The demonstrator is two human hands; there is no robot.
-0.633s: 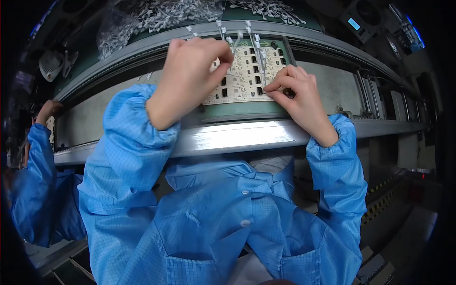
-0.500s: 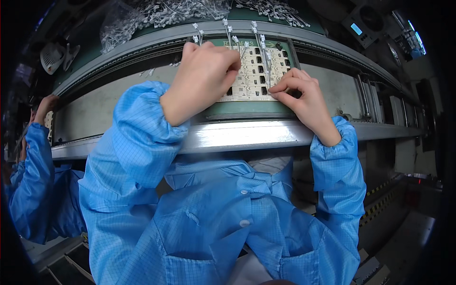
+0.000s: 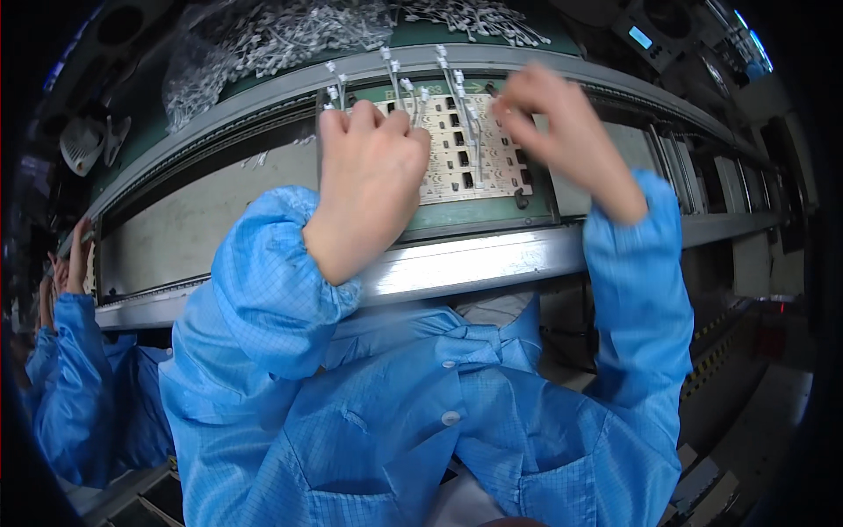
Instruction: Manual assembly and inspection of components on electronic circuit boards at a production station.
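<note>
A cream panel of circuit boards [image 3: 494, 176] with rows of black connectors lies in a green carrier tray [image 3: 465, 213] in front of me. Short white cables with white plugs [image 3: 458, 88] run across the panel, several sticking out past its far edge. My left hand [image 3: 371, 180] is over the panel's left part, its fingers curled downward; the fingertips and anything in them are hidden behind the knuckles. My right hand [image 3: 562, 132] is raised above the panel's far right corner, smeared by motion, so whether it holds anything cannot be made out.
Metal conveyor rails [image 3: 492, 260] run along the near and far sides of the tray. Beyond the far rail lie a clear bag with a heap of white cables [image 3: 263, 53] and another loose cable pile [image 3: 479, 18]. At far left, another person's blue sleeve [image 3: 83, 351] and hands reach the line.
My right hand has lifted from the panel's near edge and moved away toward its far right corner. My left hand has shifted slightly nearer to me, still over the panel's left part.
</note>
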